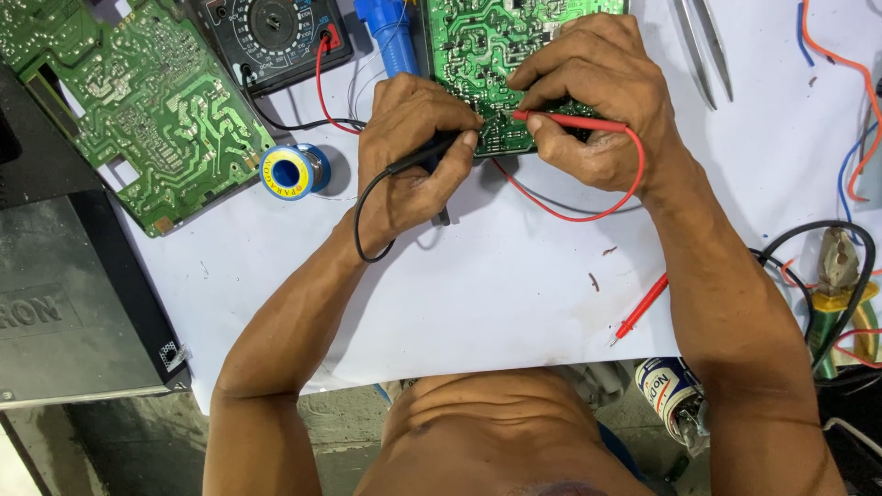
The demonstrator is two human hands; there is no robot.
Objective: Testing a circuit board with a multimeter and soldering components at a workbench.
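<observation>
Black metal casing (pixel 73 303) sits at the far left edge, partly under the white sheet of paper (pixel 496 285) that covers the work surface. Up from it lies a big green printed circuit board (pixel 138 101), solder side up, with a black analog multimeter (pixel 271 37) just to its right. A red lead and a black lead plug into the meter's lower corner and trail down across the paper. Near the big board's lower right corner there's a small spool of solder wire with blue and yellow flanges (pixel 294 170).

Then the left hand (pixel 409 152): it's curled closed around the black test probe (pixel 427 156), pinching it between thumb and fingers, the tip pressed onto the lower left edge of the second green circuit board (pixel 478 46). That board lies top centre, touching both hands. Behind the left hand a blue-handled tool (pixel 386 32) pokes out, can't tell what kind.

The right hand (pixel 597 101) is closed too, fingers bent over the board and gripping the red test probe (pixel 565 119) sideways, its wire looping down in a red arc under the wrist.

Further right: metal tweezers (pixel 707 46) up top, a loose thin red stick-like piece (pixel 640 308) by the forearm, a cylindrical can with a blue and white label (pixel 671 390) at the paper's edge, and yellow-green handled pliers (pixel 841 285) tangled among black, orange and blue wires. No real containers in sight, unless you count the can, and its contents are hidden.
</observation>
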